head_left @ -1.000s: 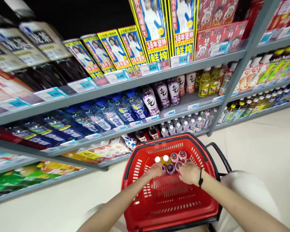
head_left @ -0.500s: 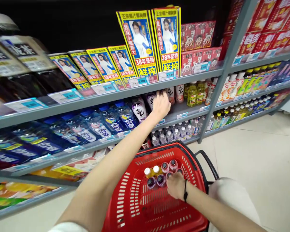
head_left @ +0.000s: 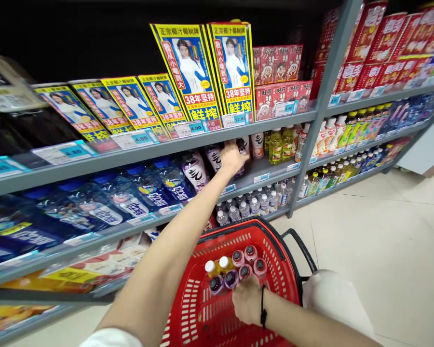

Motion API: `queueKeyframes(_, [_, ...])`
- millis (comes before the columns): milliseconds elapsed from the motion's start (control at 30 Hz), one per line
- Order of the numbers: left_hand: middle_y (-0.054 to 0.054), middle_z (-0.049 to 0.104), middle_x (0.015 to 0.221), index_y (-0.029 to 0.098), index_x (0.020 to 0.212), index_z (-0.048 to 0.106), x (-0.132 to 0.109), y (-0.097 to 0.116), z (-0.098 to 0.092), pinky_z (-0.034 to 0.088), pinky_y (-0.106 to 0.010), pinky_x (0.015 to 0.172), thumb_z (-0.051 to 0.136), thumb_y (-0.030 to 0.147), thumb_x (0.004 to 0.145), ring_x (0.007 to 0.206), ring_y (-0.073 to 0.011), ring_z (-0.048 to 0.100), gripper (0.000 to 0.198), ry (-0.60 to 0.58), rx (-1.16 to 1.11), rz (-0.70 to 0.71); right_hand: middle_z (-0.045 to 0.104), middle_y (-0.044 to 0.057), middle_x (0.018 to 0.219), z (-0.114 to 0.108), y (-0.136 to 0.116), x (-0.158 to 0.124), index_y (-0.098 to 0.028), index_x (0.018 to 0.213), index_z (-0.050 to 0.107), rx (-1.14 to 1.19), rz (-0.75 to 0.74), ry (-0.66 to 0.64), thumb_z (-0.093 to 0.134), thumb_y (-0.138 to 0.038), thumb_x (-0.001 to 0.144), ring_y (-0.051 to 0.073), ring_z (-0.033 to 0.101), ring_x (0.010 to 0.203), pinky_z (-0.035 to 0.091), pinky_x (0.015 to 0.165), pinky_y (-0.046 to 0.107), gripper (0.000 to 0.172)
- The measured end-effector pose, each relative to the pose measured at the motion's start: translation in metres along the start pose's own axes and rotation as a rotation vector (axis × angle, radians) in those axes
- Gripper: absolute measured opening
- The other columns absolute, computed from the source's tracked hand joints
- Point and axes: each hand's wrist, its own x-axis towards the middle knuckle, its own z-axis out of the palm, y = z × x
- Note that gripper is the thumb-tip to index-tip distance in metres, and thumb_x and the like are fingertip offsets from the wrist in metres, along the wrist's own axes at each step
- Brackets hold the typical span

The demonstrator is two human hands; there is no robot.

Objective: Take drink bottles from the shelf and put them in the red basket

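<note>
My left hand [head_left: 234,158] reaches into the middle shelf, under the grey shelf edge. Its thumb points right across the front of a purple-labelled white bottle [head_left: 243,144]; the fingers are hidden, so I cannot tell whether they grip it. More purple-labelled bottles [head_left: 196,172] stand to its left. Inside the red shopping basket [head_left: 238,237], my right hand [head_left: 248,300], a black band at its wrist, is closed, fingers curled close to a dark-capped pink bottle [head_left: 245,271]. What those fingers hold, if anything, is hidden. Purple bottles [head_left: 216,285] and white-capped yellow bottles [head_left: 211,268] are grouped there too.
Yellow-and-blue drink cartons [head_left: 191,72] and red milk cartons [head_left: 282,62] line the upper shelf. Blue-capped bottles [head_left: 130,197] fill the left of the middle shelf. A grey shelf post [head_left: 316,111] rises at right. The basket's black handle [head_left: 302,248] sticks out rightward.
The shelves have shifted left in view. My left hand's fingers have slipped behind the shelf edge. In the basket, my right hand has drawn back from the pink bottles, whose caps now show.
</note>
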Motion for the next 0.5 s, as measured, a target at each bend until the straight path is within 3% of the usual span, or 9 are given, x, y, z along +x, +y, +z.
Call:
queueKeyframes(133, [-0.017,0.072,0.120,0.015,0.127,0.063,-0.035,0.006,-0.007,0.055,-0.040,0.089,0.077,0.044,0.081,0.107,-0.0353,0.072,0.056,-0.050,-0.056,0.140,0.079,0.026,0.109,-0.014,0.005,-0.011,-0.008,0.098,0.078,0.015,0.023,0.026,0.067,-0.018,0.083,0.043,0.076,0.102,0.060,0.080,0.058,0.021])
queueKeyframes(233, [-0.011,0.075,0.119,0.020,0.129,0.063,-0.058,0.000,-0.026,0.054,-0.036,0.093,0.078,0.044,0.082,0.112,-0.0315,0.071,0.054,-0.043,-0.138,0.231,0.077,0.028,0.113,-0.026,0.013,-0.023,-0.004,0.109,0.077,0.035,0.013,0.093,0.060,-0.022,0.092,0.039,0.075,0.107,0.061,0.086,0.051,0.029])
queueKeyframes(333, [-0.010,0.075,0.122,0.015,0.132,0.062,-0.090,-0.015,-0.062,0.052,-0.034,0.100,0.076,0.047,0.086,0.115,-0.0277,0.070,0.058,0.138,-0.388,0.312,0.076,0.031,0.112,-0.039,0.022,-0.030,-0.002,0.109,0.075,0.068,0.017,0.167,0.057,-0.020,0.093,0.041,0.075,0.107,0.060,0.087,0.052,0.030])
queueKeyframes(400, [-0.011,0.069,0.135,0.014,0.137,0.060,-0.120,-0.027,-0.093,0.048,-0.034,0.108,0.077,0.044,0.085,0.122,-0.0256,0.067,0.062,0.297,-0.569,0.386,0.077,0.030,0.108,-0.049,0.027,-0.033,-0.003,0.108,0.075,0.133,0.003,0.237,0.058,-0.019,0.093,0.042,0.076,0.104,0.059,0.088,0.052,0.028])
queueKeyframes(467, [-0.011,0.069,0.134,0.015,0.137,0.061,-0.156,-0.040,-0.124,0.051,-0.036,0.105,0.080,0.047,0.082,0.116,-0.0254,0.069,0.066,0.314,-0.694,0.392,0.079,0.027,0.104,-0.058,0.033,-0.036,-0.006,0.109,0.074,0.250,-0.028,0.339,0.056,-0.018,0.094,0.039,0.077,0.102,0.057,0.091,0.051,0.026])
queueKeyframes(500, [-0.009,0.071,0.130,0.016,0.137,0.062,-0.174,-0.047,-0.137,0.054,-0.037,0.100,0.082,0.048,0.080,0.109,-0.0253,0.071,0.068,0.264,-0.752,0.364,0.079,0.024,0.102,-0.063,0.036,-0.038,-0.008,0.108,0.074,0.330,-0.051,0.396,0.054,-0.018,0.095,0.036,0.077,0.101,0.056,0.093,0.049,0.026])
